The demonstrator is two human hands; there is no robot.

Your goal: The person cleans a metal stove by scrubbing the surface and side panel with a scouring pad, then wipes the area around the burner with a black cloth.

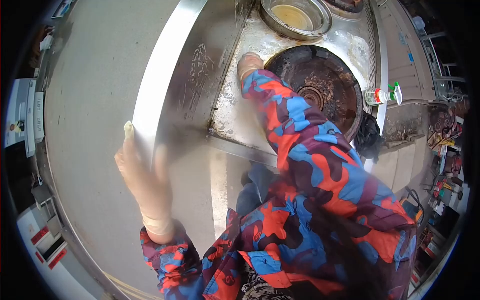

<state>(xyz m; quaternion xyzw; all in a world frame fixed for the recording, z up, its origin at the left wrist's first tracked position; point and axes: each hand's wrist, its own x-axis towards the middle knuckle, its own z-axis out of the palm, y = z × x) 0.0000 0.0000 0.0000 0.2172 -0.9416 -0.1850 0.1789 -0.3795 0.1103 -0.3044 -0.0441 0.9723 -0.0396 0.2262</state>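
My left hand [142,175], in a pale rubber glove, grips the edge of a slanted steel panel [170,75], fingers curled over its rim. My right hand [248,64], also gloved, presses flat on the greasy steel stove top [240,110] beside the rim of a round, rusty burner well [320,90]. What lies under the right palm is hidden. Both arms wear red, blue and maroon camouflage sleeves.
A steel basin [296,17] with yellowish liquid sits behind the burner well. A spray bottle [382,95] with a green and red nozzle lies on the right ledge, with a black bag [369,136] below it. Grey floor [85,125] spreads left; cluttered shelves stand far right.
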